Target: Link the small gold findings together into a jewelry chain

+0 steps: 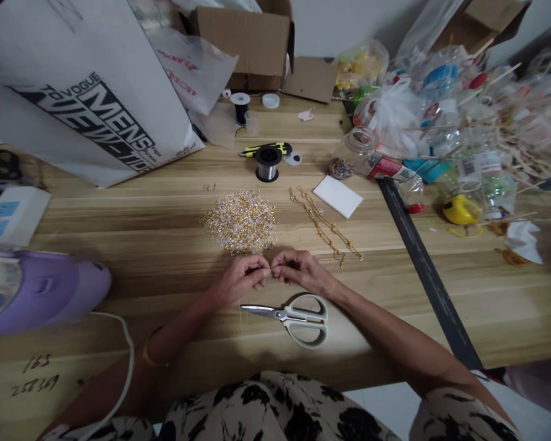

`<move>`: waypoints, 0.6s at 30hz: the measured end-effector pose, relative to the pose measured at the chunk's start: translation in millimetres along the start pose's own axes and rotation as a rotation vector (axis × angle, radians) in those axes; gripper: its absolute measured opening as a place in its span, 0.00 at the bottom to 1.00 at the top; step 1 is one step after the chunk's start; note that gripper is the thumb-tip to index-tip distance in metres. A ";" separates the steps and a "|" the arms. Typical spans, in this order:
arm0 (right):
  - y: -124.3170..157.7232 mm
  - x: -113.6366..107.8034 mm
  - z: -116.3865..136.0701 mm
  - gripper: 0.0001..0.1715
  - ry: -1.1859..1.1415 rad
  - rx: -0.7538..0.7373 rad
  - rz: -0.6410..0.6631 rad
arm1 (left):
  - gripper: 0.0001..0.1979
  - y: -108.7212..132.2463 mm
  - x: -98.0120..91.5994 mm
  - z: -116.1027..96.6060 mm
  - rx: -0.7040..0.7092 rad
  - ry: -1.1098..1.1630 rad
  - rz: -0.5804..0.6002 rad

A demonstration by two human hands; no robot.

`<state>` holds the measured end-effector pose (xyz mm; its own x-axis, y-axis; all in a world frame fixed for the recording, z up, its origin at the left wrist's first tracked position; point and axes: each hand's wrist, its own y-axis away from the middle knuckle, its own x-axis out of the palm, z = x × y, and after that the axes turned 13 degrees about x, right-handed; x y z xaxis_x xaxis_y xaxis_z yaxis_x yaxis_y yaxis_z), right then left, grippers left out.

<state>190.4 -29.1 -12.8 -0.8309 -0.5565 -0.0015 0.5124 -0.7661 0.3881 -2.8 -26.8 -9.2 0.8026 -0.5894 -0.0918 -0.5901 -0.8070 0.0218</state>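
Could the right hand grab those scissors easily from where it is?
Probably yes: the scissors lie flat right beside the right hand with nothing between, though its grip is pinched shut just now.

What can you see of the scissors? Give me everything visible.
The scissors lie flat on the wooden table, on the person's side of it. The silver metal blades are closed and point left. Two pale, plastic-looking handle loops sit at the right end. They are not gripped. The right hand is just beyond the upper loop, with its wrist beside that loop; contact is unclear.

Scissors before bead pile; chains right of pile; spool behind.
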 end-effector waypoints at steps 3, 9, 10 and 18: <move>0.0 1.8 -1.4 0.14 0.016 -0.053 -0.023 | 0.13 -0.2 -1.4 1.0 -0.002 0.019 0.025; 1.0 1.5 -0.8 0.12 0.197 -0.193 -0.089 | 0.13 -1.4 -4.2 -0.5 -0.038 0.058 0.057; 1.5 1.1 -0.1 0.12 0.245 -0.219 -0.105 | 0.13 -1.7 -4.5 -1.2 -0.046 0.062 0.060; 1.8 -1.7 1.0 0.11 0.425 -0.439 -0.111 | 0.15 -2.8 -6.3 -10.0 -0.097 0.109 0.091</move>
<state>192.5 -29.2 -11.1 -0.7714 -0.4759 -0.4224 0.5442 -0.8375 -0.0502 -5.3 -21.2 1.2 0.7541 -0.6564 0.0233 -0.6538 -0.7468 0.1214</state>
